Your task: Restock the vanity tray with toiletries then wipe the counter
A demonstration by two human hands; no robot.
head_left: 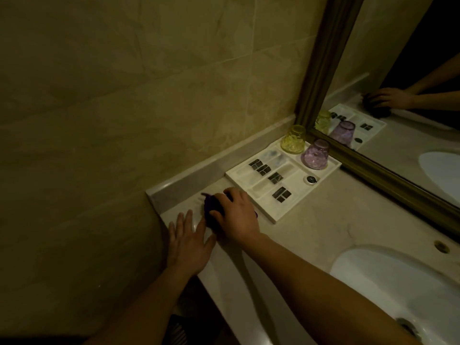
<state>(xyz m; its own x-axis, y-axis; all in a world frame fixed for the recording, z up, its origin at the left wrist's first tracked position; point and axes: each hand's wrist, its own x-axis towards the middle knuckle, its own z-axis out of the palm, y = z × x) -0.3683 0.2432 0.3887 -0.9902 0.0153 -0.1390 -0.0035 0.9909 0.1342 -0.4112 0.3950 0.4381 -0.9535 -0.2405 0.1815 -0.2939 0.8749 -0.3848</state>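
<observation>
Right hand [235, 215] grips the bunched purple cloth [208, 207] against the tabletop [323, 220], just left of the stocked vanity tray [301, 192], evidently wiping. Left hand [188, 241] lies flat, fingers straight, likely bracing.

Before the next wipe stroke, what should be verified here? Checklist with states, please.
1. Grip on purple cloth: ok, right hand curls over it on the counter.
2. Path free of left hand: not ok, it lies flat right beside the cloth.
3. Stock in tray: ok, dark sachets lie in several compartments.
4. The yellow cup and purple cup: ok, upside down at the tray's far end.
5. Cleanliness of counter: cannot tell, too dim.
</observation>
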